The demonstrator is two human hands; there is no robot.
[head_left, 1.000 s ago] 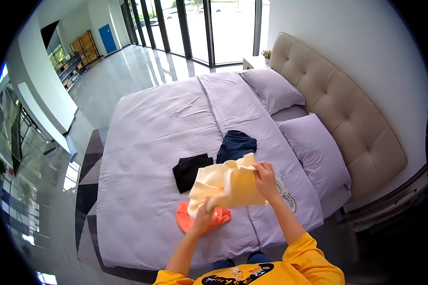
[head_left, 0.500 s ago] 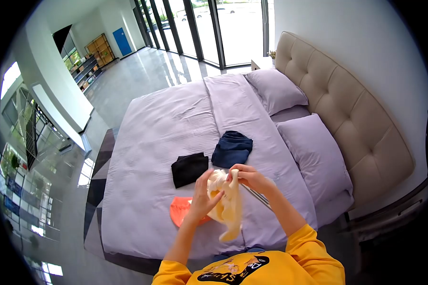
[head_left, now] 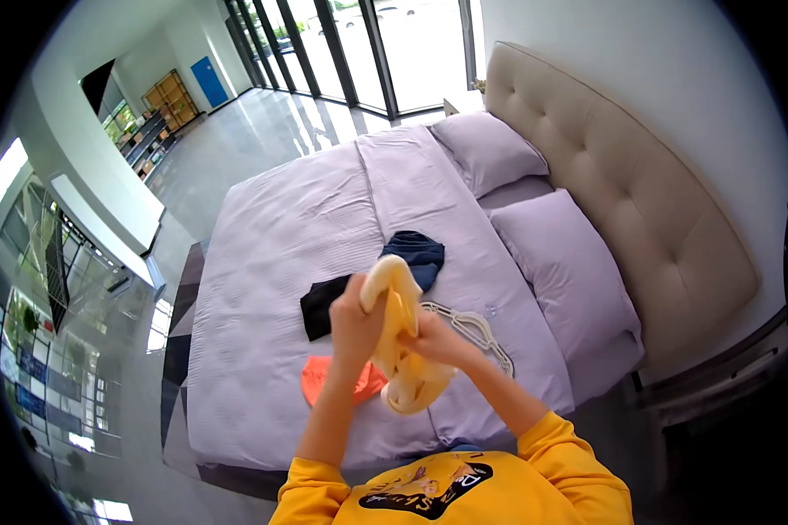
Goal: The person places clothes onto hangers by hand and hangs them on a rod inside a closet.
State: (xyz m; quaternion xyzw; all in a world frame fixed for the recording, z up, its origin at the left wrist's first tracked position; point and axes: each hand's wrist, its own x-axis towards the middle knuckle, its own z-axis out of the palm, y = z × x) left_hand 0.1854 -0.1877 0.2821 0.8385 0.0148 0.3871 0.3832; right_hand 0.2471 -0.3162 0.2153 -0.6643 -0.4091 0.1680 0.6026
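Observation:
A cream-yellow piece of clothing point(head_left: 392, 284) is bunched up in the air between my hands, above the bed. My left hand point(head_left: 355, 325) is closed on its upper left part, while my right hand point(head_left: 438, 339) grips its right side. The lower end hangs in a loose fold over the sheet. Which garment it is, I cannot make out. Behind my hands lie a folded black cloth point(head_left: 319, 311) and a folded navy garment point(head_left: 418, 252). An orange garment point(head_left: 318, 376) rests beside my left forearm, which partly covers it. White hangers point(head_left: 474, 324) lie on the bed beyond my right forearm.
The bed has a lilac cover point(head_left: 280, 227), two pillows point(head_left: 565, 254) and a padded beige headboard point(head_left: 622, 166) on the right. A dark patterned rug point(head_left: 175, 367) shows along the left side. Tall windows point(head_left: 425, 57) stand behind.
The yellow clothing has been turned and lifted, with its upper end now higher. My left hand has risen and closed on it; my right hand has moved lower. More of the hangers shows.

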